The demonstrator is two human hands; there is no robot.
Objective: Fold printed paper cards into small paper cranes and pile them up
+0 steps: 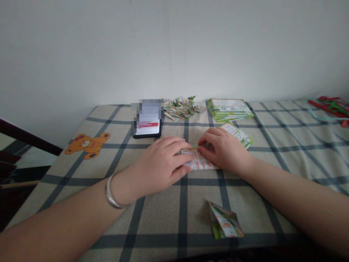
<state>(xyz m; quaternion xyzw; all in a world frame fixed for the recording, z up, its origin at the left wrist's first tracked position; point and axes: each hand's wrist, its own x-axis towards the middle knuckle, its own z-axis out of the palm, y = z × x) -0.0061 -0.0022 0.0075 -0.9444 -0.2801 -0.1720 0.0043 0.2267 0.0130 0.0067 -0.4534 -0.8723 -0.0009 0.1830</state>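
Note:
Between my hands lies a printed paper card (201,162), white and orange with a green edge, on the checked tablecloth. My left hand (166,163), with a silver bangle at the wrist, pinches its left end between thumb and fingers. On the right end, my right hand (222,147) has its fingers curled and pressed onto the paper. Close beyond the right hand rests a loose green and white card (236,134), partly hidden by it. A folded paper triangle (225,221) sits nearer to me.
A phone (148,120) with a partly pixelated screen lies at the back. Beside it are a heap of folded paper pieces (181,108) and a stack of flat cards (230,107). A bear picture (88,145) is at left; red and green items (331,107) at far right. The wall borders the table.

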